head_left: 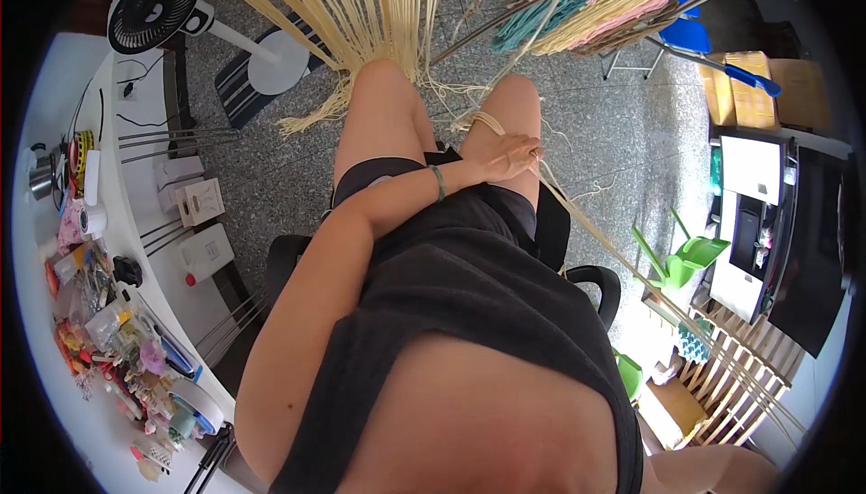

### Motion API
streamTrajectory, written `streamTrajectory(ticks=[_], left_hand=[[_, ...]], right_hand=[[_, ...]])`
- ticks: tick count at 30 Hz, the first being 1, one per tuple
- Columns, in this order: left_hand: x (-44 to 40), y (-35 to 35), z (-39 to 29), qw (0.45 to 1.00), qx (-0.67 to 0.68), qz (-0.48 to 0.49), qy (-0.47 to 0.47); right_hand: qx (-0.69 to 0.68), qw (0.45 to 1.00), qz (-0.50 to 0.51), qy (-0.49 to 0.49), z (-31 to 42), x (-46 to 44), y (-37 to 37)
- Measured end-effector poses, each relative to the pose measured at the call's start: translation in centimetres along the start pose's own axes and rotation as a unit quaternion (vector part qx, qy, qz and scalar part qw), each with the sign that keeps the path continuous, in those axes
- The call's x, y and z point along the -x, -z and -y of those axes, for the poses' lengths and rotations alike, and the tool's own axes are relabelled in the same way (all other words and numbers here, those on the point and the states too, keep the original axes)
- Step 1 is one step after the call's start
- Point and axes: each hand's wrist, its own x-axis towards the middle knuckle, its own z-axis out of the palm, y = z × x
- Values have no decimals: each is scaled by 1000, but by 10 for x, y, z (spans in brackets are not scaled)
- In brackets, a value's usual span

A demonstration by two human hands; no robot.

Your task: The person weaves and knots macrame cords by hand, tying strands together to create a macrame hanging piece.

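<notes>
From where I stand, the seated person's left hand [510, 160] rests low over the right thigh [516, 101], its fingers curled in and pinching cream cords [577, 208] near the fingertips. These cords start right at the hand and stretch away behind it and to its right, towards the right arm [713, 471]. The right hand is out of sight, so I can't tell whether it's open or closed. Just ahead of the left hand, a loop of cord [488, 121] lies across the same thigh, and loose ends trail on the speckled floor [600, 133] beyond.

Farther ahead and to the left of the hand, a thick fringe of cream yarn [388, 7] hangs down between and in front of the knees. Ahead and to the right, well apart from the hand, I see bundled skeins [613, 11] in teal, pink, yellow and brown. A fan [153, 4] stands ahead on the far left. Well to the hand's left runs a white desk [129, 223] crowded with small items, with a white jug [207, 252] beside it.
</notes>
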Motion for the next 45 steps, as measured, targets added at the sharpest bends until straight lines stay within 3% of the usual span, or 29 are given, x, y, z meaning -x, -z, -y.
streamTrajectory(ticks=[1, 3, 5, 7, 9, 10, 11, 13, 14, 15, 16, 18, 19, 20, 22, 25, 26, 29, 30, 32, 33, 34, 36, 39, 41, 44, 45], left_hand=[[-1, 9, -9, 1000, -2, 1, 2], [-5, 22, -25, 961, 270, 5, 61], [-11, 23, -39, 980, 195, -8, 27], [-24, 50, -76, 994, 108, -22, -25], [-34, 71, -107, 995, 95, -19, -22], [-38, 78, -117, 997, 42, -36, -50], [-40, 87, -125, 997, 40, -35, -47], [-44, 106, -139, 994, 15, -84, -72], [-45, 116, -143, 994, 6, -92, -62], [-42, 118, -140, 992, 0, -120, -49], [-42, 125, -137, 988, -5, -147, -37], [-40, 147, -132, 992, 43, -118, -12], [-39, 156, -131, 992, 59, -115, -3], [-38, 162, -130, 987, 91, -135, 9], [-37, 168, -114, 978, 104, -181, 19], [-27, 183, -98, 907, 370, -141, 141], [-24, 188, -90, 884, 432, -144, 106], [-15, 206, -84, 862, 458, -184, 116], [-13, 218, -91, 867, 436, -182, 157], [-8, 218, -80, 872, 436, -162, 150], [-7, 217, -74, 877, 436, -145, 144], [-6, 217, -70, 877, 435, -143, 144], [-7, 216, -64, 905, 386, -106, 143], [-6, 206, -52, 915, 371, -27, 159], [-11, 202, -53, 907, 391, -63, 145], [-14, 199, -47, 900, 406, -98, 124], [-15, 199, -43, 903, 401, -101, 118]], right_hand=[[22, 1000, 5, 7, 5, -6, 3], [94, 994, 38, 30, 15, -18, 0], [178, 974, 125, 59, 21, -19, -25], [237, 923, 287, 99, 24, 6, -94], [231, 854, 444, 144, 31, 76, -204], [236, 835, 484, 110, 38, 132, -276], [153, 837, 510, 121, 71, 196, -320], [-42, 802, 595, 32, 48, 251, -386], [23, 763, 635, 120, 69, 277, -412], [-26, 812, 581, 54, 63, 302, -430], [-160, 783, 600, 33, 83, 319, -442], [-180, 722, 657, -120, 85, 307, -444], [-184, 724, 658, -96, 95, 305, -440], [-161, 751, 640, -5, 100, 312, -441], [-93, 746, 651, 102, 111, 311, -444], [-61, 726, 666, 160, 111, 293, -440], [-91, 744, 643, 157, 110, 286, -437], [-156, 819, 546, 78, 101, 254, -420], [-218, 830, 510, 53, 99, 245, -415], [-305, 840, 448, 20, 88, 221, -398], [-375, 819, 434, 14, 79, 208, -391], [-367, 854, 369, 3, 84, 205, -382], [-422, 809, 408, 25, 83, 182, -360], [-436, 829, 349, 39, 90, 165, -333], [-475, 813, 334, 40, 97, 150, -314], [-396, 897, 161, 114, 116, 153, -306], [-434, 871, 195, 118, 110, 138, -295]])
